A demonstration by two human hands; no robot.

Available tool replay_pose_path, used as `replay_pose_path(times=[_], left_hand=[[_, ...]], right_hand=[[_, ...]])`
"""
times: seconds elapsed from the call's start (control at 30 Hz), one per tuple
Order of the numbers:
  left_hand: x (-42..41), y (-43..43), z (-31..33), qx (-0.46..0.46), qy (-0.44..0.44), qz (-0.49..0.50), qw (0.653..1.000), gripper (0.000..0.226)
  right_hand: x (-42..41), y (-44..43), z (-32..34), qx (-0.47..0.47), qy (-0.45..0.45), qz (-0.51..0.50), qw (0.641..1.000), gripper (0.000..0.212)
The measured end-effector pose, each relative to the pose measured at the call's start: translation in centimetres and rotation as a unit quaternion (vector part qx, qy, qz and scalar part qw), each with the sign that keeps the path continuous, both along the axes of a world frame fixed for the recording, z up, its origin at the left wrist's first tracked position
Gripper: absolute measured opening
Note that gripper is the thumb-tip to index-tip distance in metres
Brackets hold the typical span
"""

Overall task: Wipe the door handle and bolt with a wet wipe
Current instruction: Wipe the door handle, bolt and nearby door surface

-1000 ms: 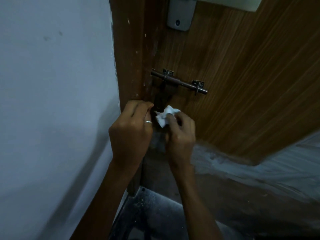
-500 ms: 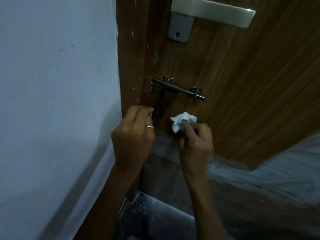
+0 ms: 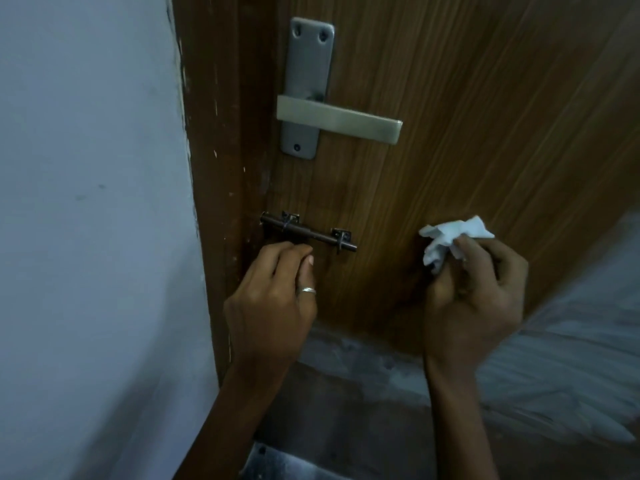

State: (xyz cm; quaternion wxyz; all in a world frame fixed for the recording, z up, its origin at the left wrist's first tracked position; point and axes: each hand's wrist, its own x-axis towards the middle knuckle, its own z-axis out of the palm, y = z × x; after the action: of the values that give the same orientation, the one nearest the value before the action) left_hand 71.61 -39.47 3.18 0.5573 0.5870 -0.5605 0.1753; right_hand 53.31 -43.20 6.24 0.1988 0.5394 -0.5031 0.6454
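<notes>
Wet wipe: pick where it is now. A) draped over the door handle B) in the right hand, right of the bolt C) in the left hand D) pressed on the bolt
B: the right hand grips the crumpled wet wipe, clear of the bolt.

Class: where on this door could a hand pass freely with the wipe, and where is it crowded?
Free: wood between door handle and bolt; the gap between bolt and the wet wipe in the right hand; the door face right of the handle. Crowded: the bolt's left end, left hand just under it beside the frame.
</notes>
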Motion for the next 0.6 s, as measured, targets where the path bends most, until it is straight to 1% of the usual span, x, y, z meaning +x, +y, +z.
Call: replay_pose_path(times=[0.17,0.3,0.37,0.43,0.5,0.53,0.6], left_hand=[[0.7,0.6,0.7,0.000,-0.002,0.026,1.000,0.017],[1.6,0.9,1.0,0.010,-0.003,0.051,0.999,0.017],[2.1,1.0,1.1,0.017,0.001,0.059,0.998,0.018],[2.4,1.2,1.4,0.012,0.010,0.066,0.998,0.020],[2.3,1.3,1.8,0.003,0.010,0.066,0.998,0.019],[2.2,1.3,1.9,0.001,0.010,0.063,0.998,0.018],[2.3,1.4,2.2,-0.002,0.013,0.053,0.999,0.018]], right_hand=[[7.3,-1.1,4.0,0.028,0.102,0.051,0.993,0.025],[13.4,-1.6,4.1,0.054,0.207,0.095,0.972,0.023],[14.2,-1.9,3.8,0.059,0.241,0.098,0.964,0.021],[13.4,-2.0,3.9,0.069,0.267,0.102,0.956,0.026],[11.7,-1.8,4.1,0.072,0.269,0.098,0.955,0.028],[10.6,-1.6,4.2,0.066,0.250,0.090,0.962,0.027],[7.9,-1.4,5.1,0.035,0.183,0.061,0.981,0.028]])
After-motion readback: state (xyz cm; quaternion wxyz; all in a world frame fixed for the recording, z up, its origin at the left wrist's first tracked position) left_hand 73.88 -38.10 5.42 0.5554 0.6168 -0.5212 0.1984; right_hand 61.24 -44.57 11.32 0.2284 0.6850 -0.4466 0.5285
